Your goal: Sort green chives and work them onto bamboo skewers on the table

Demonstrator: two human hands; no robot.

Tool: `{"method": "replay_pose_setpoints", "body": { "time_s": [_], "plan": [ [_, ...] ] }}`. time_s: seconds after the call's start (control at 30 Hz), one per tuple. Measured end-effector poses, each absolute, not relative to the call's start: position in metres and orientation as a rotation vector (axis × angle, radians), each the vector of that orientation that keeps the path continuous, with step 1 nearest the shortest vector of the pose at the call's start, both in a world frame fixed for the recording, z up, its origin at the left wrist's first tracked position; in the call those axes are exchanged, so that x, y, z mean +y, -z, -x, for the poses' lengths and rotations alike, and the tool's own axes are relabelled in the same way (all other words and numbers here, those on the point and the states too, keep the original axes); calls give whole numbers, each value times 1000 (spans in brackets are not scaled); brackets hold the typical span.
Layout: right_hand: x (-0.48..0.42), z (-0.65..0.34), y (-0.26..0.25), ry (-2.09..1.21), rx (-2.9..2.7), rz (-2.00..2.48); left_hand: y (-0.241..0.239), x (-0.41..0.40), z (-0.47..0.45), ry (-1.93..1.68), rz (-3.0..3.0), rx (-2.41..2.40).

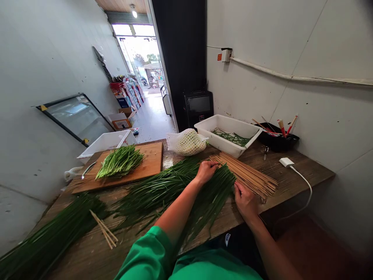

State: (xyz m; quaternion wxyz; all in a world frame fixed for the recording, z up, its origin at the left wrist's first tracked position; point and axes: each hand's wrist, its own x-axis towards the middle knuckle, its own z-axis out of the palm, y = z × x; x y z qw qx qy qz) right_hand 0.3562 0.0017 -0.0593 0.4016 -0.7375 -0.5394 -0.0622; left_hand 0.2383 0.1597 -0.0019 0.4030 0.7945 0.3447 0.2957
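Note:
My left hand [206, 170] rests with curled fingers on the far end of a long bundle of green chives [175, 190] that lies across the wooden table [303, 171]. Its fingertips touch the near ends of a pile of bamboo skewers [247, 175]. My right hand [246, 200] sits at the table's front edge, fingers bent down onto the skewers' lower edge beside the chives. What either hand pinches is hidden.
A cutting board [145, 165] with trimmed chives [120, 160] and a knife lies at the back left. A white tub [230, 134] holding greens, a mesh bag [186, 142], a black tray of chopsticks [276, 138] and a charger [287, 162] stand behind. More chives [49, 237] and loose skewers [105, 231] lie left.

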Motion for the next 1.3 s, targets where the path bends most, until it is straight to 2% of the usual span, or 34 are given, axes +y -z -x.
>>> {"method": "replay_pose_setpoints", "body": {
  "time_s": [1.3],
  "plan": [
    [3,-357,64,152,-1346,1859,-1,159,-239,-781,-2003,888]
  ]
}}
